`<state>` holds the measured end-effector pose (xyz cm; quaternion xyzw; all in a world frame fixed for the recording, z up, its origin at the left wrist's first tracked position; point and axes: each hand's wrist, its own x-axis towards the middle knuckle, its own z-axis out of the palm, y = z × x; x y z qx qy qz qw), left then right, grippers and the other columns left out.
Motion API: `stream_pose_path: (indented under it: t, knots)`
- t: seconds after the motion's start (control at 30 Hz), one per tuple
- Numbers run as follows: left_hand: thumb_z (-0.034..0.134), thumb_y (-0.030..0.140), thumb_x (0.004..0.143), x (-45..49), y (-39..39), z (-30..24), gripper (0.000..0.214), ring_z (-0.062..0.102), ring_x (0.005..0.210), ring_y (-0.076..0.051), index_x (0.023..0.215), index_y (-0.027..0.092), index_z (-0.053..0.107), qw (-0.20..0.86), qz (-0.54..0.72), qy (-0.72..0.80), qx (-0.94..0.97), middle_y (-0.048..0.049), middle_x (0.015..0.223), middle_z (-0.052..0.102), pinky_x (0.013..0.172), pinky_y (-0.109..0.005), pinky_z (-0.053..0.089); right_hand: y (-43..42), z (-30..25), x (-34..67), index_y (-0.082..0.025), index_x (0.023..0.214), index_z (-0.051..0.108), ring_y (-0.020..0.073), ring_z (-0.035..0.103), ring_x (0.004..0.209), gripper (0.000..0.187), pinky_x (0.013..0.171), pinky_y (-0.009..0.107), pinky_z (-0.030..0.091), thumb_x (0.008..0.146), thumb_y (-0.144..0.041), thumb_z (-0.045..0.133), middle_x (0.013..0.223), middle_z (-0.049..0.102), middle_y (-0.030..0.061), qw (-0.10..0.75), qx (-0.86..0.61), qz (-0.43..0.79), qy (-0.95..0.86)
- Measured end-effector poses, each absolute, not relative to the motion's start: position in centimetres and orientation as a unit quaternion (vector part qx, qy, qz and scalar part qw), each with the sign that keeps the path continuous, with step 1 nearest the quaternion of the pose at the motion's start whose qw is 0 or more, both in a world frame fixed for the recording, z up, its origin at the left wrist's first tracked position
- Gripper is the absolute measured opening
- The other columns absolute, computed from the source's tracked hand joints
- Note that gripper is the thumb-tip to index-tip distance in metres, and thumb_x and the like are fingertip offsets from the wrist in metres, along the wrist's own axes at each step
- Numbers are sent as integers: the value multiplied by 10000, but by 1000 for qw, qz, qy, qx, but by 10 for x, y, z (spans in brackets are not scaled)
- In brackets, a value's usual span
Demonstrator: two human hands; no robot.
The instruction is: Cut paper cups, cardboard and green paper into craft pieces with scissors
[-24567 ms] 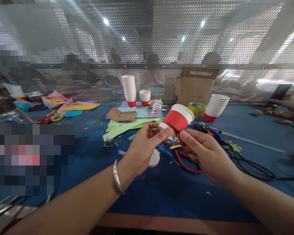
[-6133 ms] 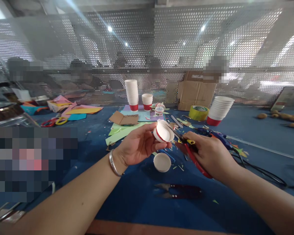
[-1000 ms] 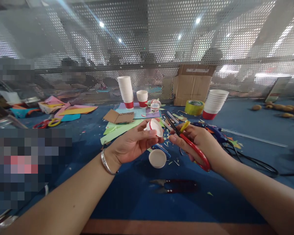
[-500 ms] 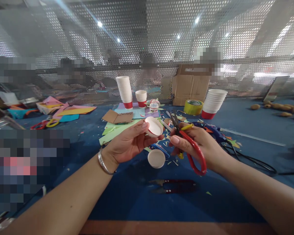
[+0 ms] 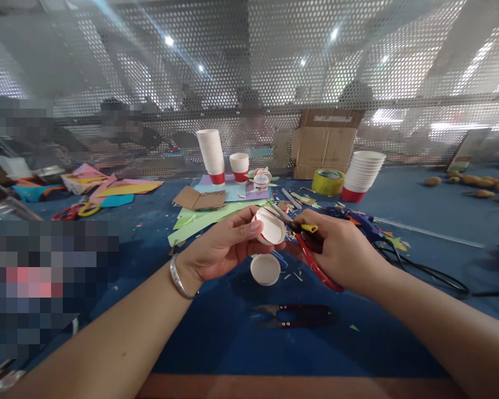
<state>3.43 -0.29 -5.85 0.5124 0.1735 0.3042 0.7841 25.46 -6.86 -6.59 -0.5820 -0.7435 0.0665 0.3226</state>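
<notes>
My left hand [image 5: 228, 238] grips a cut-down paper cup [image 5: 271, 227], white inside with a red edge, tilted toward me. In my right hand [image 5: 336, 244] are scissors [image 5: 316, 266] with red and yellow handles. Their blades point left and lie against the cup's upper rim; whether they touch the paper I cannot tell. Below the cup, a second shallow white cup piece [image 5: 265, 270] rests on the blue table. Nearer to me lie dark red thread snips [image 5: 295, 316].
Stacks of paper cups [image 5: 211, 155] [image 5: 362, 174] stand at the back, beside yellow tape [image 5: 328, 182] and a cardboard box [image 5: 324, 147]. Green paper [image 5: 203, 221] and scraps lie behind my hands. A glue gun [image 5: 357, 221] with a black cable [image 5: 428, 277] sits at the right.
My left hand has shifted slightly right with the cup piece. The scissors have turned from pointing up to pointing left, and their blades have come to the cup's rim.
</notes>
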Motion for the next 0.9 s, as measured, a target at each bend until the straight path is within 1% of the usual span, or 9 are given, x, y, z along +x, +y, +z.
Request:
stream_pose_path:
  t: [0.1,0.17,0.33,0.47,0.6,0.7,0.77,0.9]
  knots:
    - [785,311,828,34,-3,-60,376,740,965,-228,1136,127,672,783,302,174,514,-116,1091,738,831,-262,607,-69,-65,256,-239,982,648,167,585,632,207,571,257,417,855,-402,659,914,736,49,322,-572,48,-753]
    - [782,327,829,33,-3,-60,387,741,952,-228,1138,122,671,790,299,174,506,-129,1104,737,823,-268,604,-69,-64,257,-233,970,655,177,614,666,186,601,263,430,883,-395,626,921,737,56,318,-564,37,-761]
    - [786,358,820,33,-4,-59,386,753,899,-225,1090,100,689,808,285,161,491,-137,1078,745,766,-229,600,-70,-62,260,-216,944,665,184,636,676,161,611,265,417,912,-334,560,836,725,55,292,-557,7,-777]
    - [798,368,808,32,-4,-60,387,762,879,-224,1066,94,705,816,280,148,484,-133,1049,756,733,-206,602,-71,-63,262,-208,969,692,175,631,643,198,593,261,399,925,-308,526,774,720,47,276,-549,-32,-789]
    - [731,400,869,31,-2,-62,386,767,855,-218,1078,75,713,825,275,132,475,-162,1064,762,727,-207,607,-72,-63,262,-210,918,702,143,577,552,236,553,249,368,951,-344,510,705,709,31,276,-537,-71,-794]
    - [695,399,898,31,-2,-63,386,768,840,-209,1103,73,712,838,268,111,462,-161,1062,766,768,-228,612,-72,-63,262,-203,863,700,136,535,497,306,517,251,340,970,-385,478,637,682,28,270,-531,-97,-797]
    - [662,409,920,32,-1,-63,392,768,827,-202,1106,67,711,848,261,99,450,-155,1043,770,785,-238,613,-71,-64,262,-196,866,709,148,559,507,322,518,257,342,973,-390,474,640,691,40,267,-527,-115,-798]
    - [569,452,972,33,0,-61,448,769,815,-193,1079,39,705,865,247,112,422,-161,1007,773,740,-207,608,-70,-67,261,-185,863,720,170,616,548,338,525,267,339,975,-406,489,670,718,62,261,-529,-139,-795]
